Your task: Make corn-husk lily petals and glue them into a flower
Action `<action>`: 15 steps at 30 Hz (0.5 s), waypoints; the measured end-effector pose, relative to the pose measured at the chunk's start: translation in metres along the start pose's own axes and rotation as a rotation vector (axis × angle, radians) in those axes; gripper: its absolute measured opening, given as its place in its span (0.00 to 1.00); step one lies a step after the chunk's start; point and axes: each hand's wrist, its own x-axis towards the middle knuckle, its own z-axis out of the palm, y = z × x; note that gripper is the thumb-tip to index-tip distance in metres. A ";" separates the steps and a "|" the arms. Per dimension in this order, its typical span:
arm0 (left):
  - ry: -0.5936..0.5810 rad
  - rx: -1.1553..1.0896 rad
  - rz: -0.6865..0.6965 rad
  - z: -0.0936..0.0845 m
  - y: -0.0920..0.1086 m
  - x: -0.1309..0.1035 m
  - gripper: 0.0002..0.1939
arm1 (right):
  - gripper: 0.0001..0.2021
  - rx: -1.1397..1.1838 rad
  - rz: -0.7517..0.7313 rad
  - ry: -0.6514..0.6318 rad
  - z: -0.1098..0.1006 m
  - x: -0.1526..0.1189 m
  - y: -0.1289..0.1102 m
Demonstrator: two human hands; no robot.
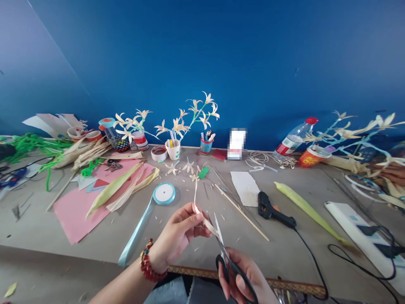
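Note:
Between thumb and fingers, my left hand [183,230] pinches a thin pale strip of corn husk [209,226], whose narrow end stands up above the fingertips. My right hand [245,274] is wrapped round the black handles of a pair of scissors [221,242]. The scissors' blades are parted, and the strip's lower end lies at them; whether it is being cut I cannot tell. Beyond the hands lie small husk flowers [189,166] and a green block [203,172]. Left of my left hand is a roll of light blue ribbon [164,194], its tail hanging toward the table edge.
A black glue gun [272,211] with a cable lies right of the scissors, near a green husk [308,209] and a white power strip [357,236]. Pink paper [76,215] with husks is at left. Cups with husk flowers [172,150] and a bottle [294,137] stand along the wall.

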 end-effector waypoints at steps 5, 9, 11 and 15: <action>0.008 0.022 0.017 0.002 -0.001 0.001 0.08 | 0.34 -0.031 -0.044 -0.019 -0.003 0.002 0.003; 0.021 0.040 0.036 0.004 -0.003 0.002 0.09 | 0.34 -0.046 -0.085 -0.061 -0.003 0.005 -0.001; 0.029 0.048 0.044 0.005 -0.003 0.002 0.10 | 0.34 -0.049 -0.081 -0.064 -0.004 0.004 -0.002; 0.026 0.055 0.043 0.004 -0.003 0.002 0.09 | 0.34 -0.068 -0.048 -0.023 -0.005 0.000 -0.003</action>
